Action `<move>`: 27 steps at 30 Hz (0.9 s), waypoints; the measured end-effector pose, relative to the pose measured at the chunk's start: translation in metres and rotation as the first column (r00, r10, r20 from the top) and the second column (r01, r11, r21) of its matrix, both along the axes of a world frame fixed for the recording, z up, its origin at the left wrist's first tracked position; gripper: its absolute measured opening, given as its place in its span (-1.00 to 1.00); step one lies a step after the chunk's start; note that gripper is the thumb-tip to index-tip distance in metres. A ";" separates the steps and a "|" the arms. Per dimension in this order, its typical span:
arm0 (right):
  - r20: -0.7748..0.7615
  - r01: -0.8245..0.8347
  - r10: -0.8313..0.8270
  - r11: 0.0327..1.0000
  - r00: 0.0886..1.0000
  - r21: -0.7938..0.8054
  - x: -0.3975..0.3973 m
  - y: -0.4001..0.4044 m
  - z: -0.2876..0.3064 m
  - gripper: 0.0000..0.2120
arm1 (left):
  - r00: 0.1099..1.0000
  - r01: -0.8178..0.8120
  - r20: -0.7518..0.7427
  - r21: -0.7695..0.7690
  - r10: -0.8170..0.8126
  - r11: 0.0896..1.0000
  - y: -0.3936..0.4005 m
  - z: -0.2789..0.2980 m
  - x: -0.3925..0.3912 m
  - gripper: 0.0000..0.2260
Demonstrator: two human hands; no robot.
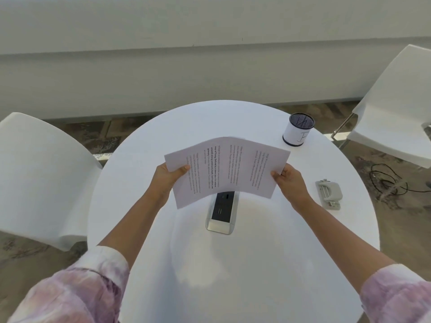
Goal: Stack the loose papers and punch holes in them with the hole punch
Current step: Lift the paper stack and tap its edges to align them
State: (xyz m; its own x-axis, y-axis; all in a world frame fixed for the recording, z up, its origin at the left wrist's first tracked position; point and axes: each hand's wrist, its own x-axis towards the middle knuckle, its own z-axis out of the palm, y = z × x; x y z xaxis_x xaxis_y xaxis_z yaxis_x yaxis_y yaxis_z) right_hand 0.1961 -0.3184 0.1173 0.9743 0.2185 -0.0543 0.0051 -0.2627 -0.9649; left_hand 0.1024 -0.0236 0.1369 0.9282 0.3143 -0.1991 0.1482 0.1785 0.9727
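Directly ahead and below, we see a round white tabletop (268, 264) from a head-worn camera, with two bare forearms reaching forward from pink and white mottled sleeves (77, 290).

Both hands hold the papers (227, 169) in the air above the middle of the tabletop. The papers are printed with blocks of black text that run sideways to us, and they bow upward in the middle, forming a shallow arch between the two hands. A second edge peeks out along the far side, so more than one sheet is held together; how many we cannot tell.

The left hand (169, 177) pinches the left short edge of the papers, thumb on top of the page and fingers hidden beneath. The right hand (288, 178) pinches the right short edge in the same way, thumb on top near the corner.

The hole punch (328, 193), a light grey metal one, lies flat on the tabletop to the right of the right hand, apart from it and untouched, near the tabletop's right rim.

Under the papers, set into the tabletop, sits a power socket box (222, 212) with a black face and silver frame, partly covered by the papers' near edge. A small round pot (298, 129) with a dark mesh top stands at the far right. White chairs stand on the left (44, 176) and right (396, 106), and a black cable (387, 180) lies on the floor at the right.
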 end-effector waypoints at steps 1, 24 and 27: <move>-0.002 -0.005 0.005 1.000 1.000 -0.003 0.000 0.000 0.000 -0.80 | 1.000 0.008 0.000 0.012 -0.008 1.000 0.000 -0.001 0.000 -0.72; -0.443 0.070 -0.075 0.997 0.893 -0.027 -0.020 0.018 -0.021 -0.24 | 0.976 -0.217 -0.057 -0.344 0.210 0.914 -0.018 -0.031 -0.005 -0.82; -0.549 0.118 -0.012 0.980 0.836 0.159 -0.020 0.031 -0.020 -0.15 | 0.968 -0.251 -0.110 -0.426 0.226 0.869 -0.028 -0.034 -0.010 -0.81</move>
State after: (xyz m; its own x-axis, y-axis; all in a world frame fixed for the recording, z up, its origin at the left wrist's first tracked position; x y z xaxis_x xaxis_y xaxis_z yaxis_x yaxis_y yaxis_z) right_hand 0.1758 -0.2872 0.0971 0.8112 0.2131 -0.5446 -0.5439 -0.0669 -0.8365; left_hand 0.0927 -0.0520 0.1033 0.8198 0.3953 -0.4144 0.0975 0.6166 0.7812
